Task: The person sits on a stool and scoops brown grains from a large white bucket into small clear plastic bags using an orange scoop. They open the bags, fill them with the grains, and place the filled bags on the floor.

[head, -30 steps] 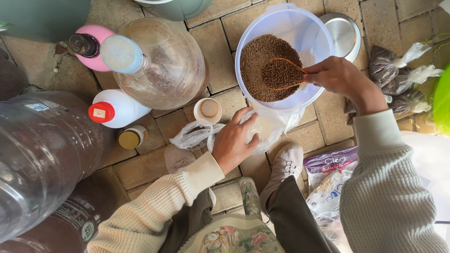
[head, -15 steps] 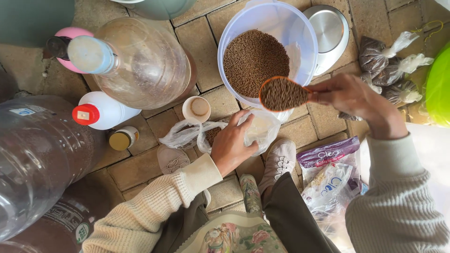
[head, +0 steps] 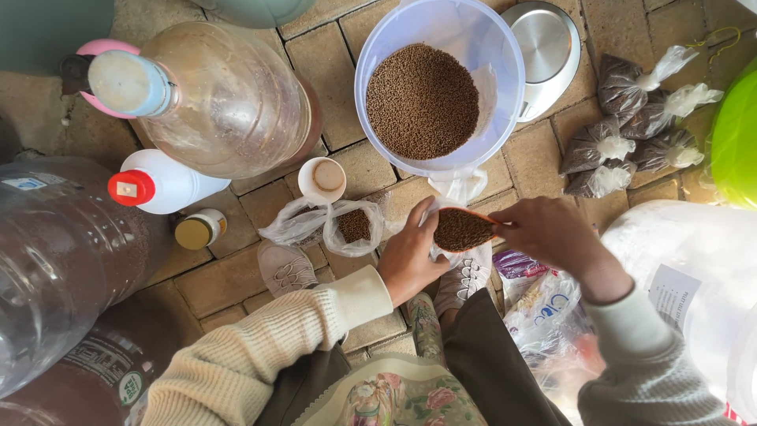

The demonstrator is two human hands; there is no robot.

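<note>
Right hand (head: 552, 233) grips a brown scoop (head: 464, 229) filled with brown pellets, just below the blue tub (head: 509, 87). Left hand (head: 410, 256) pinches open a clear plastic bag (head: 465, 256) beneath the scoop, above the brick floor (head: 229, 280).

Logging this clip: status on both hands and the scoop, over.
Right hand holds full scoop of brown pellets. Left hand holds small clear bag open beneath it. Nothing between scoop and bag; pellet bowl just beyond.

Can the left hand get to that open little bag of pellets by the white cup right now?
Probably yes. The left hand is holding a clear bag open under the scoop, and the open little bag of pellets lies just beside it on the paving, nothing between them; it would have to let go first.
</note>
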